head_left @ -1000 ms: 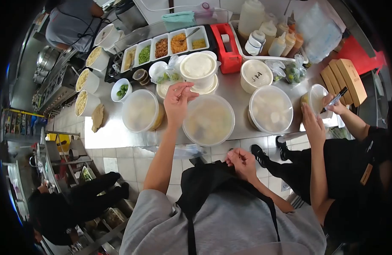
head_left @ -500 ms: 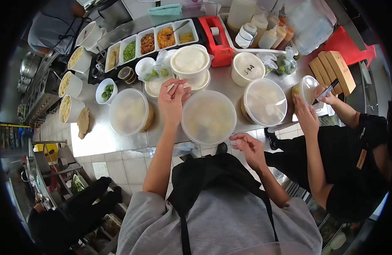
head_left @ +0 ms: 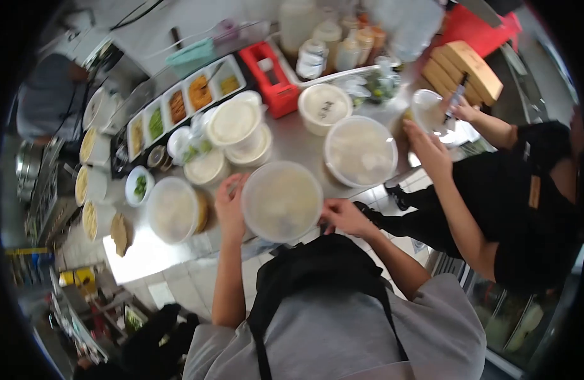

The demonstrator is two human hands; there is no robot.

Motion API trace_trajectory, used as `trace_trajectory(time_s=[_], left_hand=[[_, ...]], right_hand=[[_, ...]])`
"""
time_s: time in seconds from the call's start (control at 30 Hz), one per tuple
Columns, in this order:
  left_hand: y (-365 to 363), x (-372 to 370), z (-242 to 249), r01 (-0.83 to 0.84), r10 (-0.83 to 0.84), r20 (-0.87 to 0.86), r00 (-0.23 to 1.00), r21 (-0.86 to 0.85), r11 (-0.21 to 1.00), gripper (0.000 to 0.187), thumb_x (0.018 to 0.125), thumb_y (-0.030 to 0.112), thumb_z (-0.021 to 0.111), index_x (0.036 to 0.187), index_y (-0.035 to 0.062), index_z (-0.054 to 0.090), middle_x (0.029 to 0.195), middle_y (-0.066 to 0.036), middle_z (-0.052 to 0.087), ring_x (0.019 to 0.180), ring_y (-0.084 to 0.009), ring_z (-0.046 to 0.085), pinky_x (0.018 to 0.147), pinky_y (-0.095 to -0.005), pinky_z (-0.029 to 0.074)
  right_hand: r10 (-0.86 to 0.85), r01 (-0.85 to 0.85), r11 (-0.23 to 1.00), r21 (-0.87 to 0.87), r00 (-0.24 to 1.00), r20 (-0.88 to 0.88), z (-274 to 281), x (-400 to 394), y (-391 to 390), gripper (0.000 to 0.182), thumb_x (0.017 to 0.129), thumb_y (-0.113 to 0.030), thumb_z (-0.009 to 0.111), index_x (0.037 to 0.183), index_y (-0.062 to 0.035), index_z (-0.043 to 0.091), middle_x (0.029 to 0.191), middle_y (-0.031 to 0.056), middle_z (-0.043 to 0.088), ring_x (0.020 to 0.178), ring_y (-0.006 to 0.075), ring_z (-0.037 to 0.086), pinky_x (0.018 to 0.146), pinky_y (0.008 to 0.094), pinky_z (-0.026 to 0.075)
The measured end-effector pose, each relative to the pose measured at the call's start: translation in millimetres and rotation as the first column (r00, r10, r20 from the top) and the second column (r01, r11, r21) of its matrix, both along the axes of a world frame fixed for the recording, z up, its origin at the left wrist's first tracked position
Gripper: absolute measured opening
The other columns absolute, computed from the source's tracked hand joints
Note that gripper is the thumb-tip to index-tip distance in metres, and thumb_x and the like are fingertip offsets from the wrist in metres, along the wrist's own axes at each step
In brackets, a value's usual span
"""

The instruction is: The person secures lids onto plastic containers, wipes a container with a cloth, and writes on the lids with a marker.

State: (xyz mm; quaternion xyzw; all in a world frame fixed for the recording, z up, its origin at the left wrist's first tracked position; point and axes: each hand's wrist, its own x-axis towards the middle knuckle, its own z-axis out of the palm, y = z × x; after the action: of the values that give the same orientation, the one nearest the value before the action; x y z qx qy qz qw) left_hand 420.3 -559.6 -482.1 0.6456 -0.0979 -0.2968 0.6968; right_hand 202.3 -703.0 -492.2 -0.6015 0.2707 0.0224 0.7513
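A round plastic container with a translucent lid is directly in front of me, its pale contents blurred through the lid. Along its left side, my left hand holds it with bent fingers. My right hand grips the opposite side, fingertips at the rim. Another lidded container stands to the left on the steel counter, and a similar one sits to the right. Behind my left hand are stacked white lidded tubs.
A co-worker's hands hold a pen over a smaller lidded tub at right. Topping trays, a red dispenser and sauce bottles line the back. Noodle-filled tubs and a bowl of limes stand at left.
My left hand has come down from beside the white tubs to the container's left side. My right hand has closed on its right side. The view has tilted.
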Motion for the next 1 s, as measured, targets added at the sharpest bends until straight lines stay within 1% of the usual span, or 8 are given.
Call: trace_trajectory(time_s=[0.33, 0.4, 0.5, 0.6, 0.67, 0.83, 0.93, 1.0], left_hand=[[13.5, -5.4, -10.3, 0.046, -0.045, 0.107, 0.993, -0.002, 0.999, 0.041, 0.090, 0.019, 0.044, 0.123, -0.0040, 0.037, 0.123, -0.015, 0.044, 0.112, -0.0217, 0.044, 0.096, -0.0308, 0.034], [13.5, -21.9, -5.6, -0.043, 0.046, 0.078, 0.996, -0.039, 0.998, 0.042, 0.092, 0.025, 0.040, 0.122, -0.0045, 0.038, 0.122, -0.014, 0.045, 0.112, -0.0221, 0.043, 0.096, -0.0313, 0.033], [3.9, -52.8, -4.8, -0.164, 0.122, -0.204, 0.971, -0.204, 0.965, 0.057, 0.093, 0.044, 0.023, 0.120, -0.0023, 0.042, 0.117, -0.013, 0.048, 0.107, -0.0207, 0.045, 0.094, -0.0321, 0.032], [8.4, -54.0, 11.0, -0.163, 0.171, 0.107, 0.979, -0.083, 0.983, 0.054, 0.093, 0.041, 0.027, 0.120, -0.0034, 0.041, 0.116, -0.012, 0.049, 0.108, -0.0199, 0.045, 0.094, -0.0321, 0.032], [8.0, -51.9, 24.6, -0.188, 0.158, 0.398, 0.904, 0.039, 0.981, 0.051, 0.093, 0.038, 0.031, 0.121, -0.0046, 0.039, 0.114, -0.012, 0.050, 0.108, -0.0191, 0.045, 0.094, -0.0321, 0.032], [-35.3, -64.3, 103.5, 0.018, 0.119, 0.440, 0.890, -0.294, 0.956, 0.043, 0.093, 0.029, 0.034, 0.119, -0.0037, 0.042, 0.115, -0.014, 0.050, 0.107, -0.0202, 0.047, 0.092, -0.0325, 0.033], [-119.2, -32.8, 92.2, 0.144, -0.133, 0.079, 0.988, -0.164, 0.976, 0.040, 0.093, 0.032, 0.033, 0.109, -0.0002, 0.048, 0.108, -0.011, 0.053, 0.100, -0.0182, 0.050, 0.085, -0.0280, 0.037], [-166.7, 4.2, 57.9, 0.187, -0.208, -0.127, 0.970, -0.156, 0.970, 0.039, 0.093, 0.035, 0.033, 0.107, 0.0018, 0.049, 0.106, -0.011, 0.054, 0.099, -0.0183, 0.050, 0.084, -0.0270, 0.038]], right_hand=[[-0.297, 0.266, 0.948, -0.177, 0.937, -0.182, 12.8, 10.0, 13.8, 0.024, 0.086, -0.021, 0.054, 0.092, 0.0013, 0.049, 0.076, 0.0101, 0.061, 0.064, 0.0120, 0.058, 0.049, 0.0238, 0.045], [-0.654, 0.711, 0.699, -0.068, 0.676, 0.340, 21.6, 19.3, 43.5, 0.031, 0.091, -0.023, 0.045, 0.109, 0.0013, 0.042, 0.100, 0.0108, 0.056, 0.089, 0.0118, 0.053, 0.075, 0.0240, 0.043], [-0.622, 0.679, 0.734, 0.018, 0.661, 0.419, 34.4, 49.6, 61.6, 0.045, 0.094, -0.028, 0.033, 0.128, -0.0002, 0.025, 0.123, 0.0118, 0.038, 0.114, 0.0150, 0.035, 0.097, 0.0286, 0.025], [-0.626, 0.680, 0.733, 0.033, 0.655, 0.423, 53.1, 58.8, 47.6, 0.047, 0.093, -0.025, 0.036, 0.130, 0.0010, 0.024, 0.128, 0.0172, 0.033, 0.120, 0.0213, 0.031, 0.100, 0.0311, 0.023], [-0.242, 0.548, 0.467, -0.694, 0.834, 0.496, 83.0, 46.4, 31.9, 0.042, 0.090, -0.019, 0.042, 0.126, 0.0015, 0.034, 0.131, 0.0217, 0.029, 0.122, 0.0258, 0.030, 0.100, 0.0308, 0.023], [-0.130, 0.695, 0.168, -0.699, 0.718, 0.683, 100.5, 141.0, -85.3, 0.016, 0.082, -0.012, 0.049, 0.081, 0.0019, 0.056, 0.080, 0.0163, 0.055, 0.078, 0.0326, 0.051, 0.070, 0.0434, 0.041], [-0.189, -0.032, 0.063, -0.997, 0.981, -0.044, 66.5, 208.9, -142.4, 0.031, 0.084, -0.029, 0.046, 0.087, -0.0026, 0.062, 0.091, 0.0187, 0.056, 0.094, 0.0327, 0.050, 0.082, 0.0405, 0.040], [-0.276, 0.051, 0.113, -0.992, 0.961, 0.018, 46.0, 229.6, -149.4, 0.041, 0.083, -0.039, 0.046, 0.088, -0.0021, 0.063, 0.101, 0.0189, 0.055, 0.097, 0.0315, 0.050, 0.084, 0.0419, 0.038]])
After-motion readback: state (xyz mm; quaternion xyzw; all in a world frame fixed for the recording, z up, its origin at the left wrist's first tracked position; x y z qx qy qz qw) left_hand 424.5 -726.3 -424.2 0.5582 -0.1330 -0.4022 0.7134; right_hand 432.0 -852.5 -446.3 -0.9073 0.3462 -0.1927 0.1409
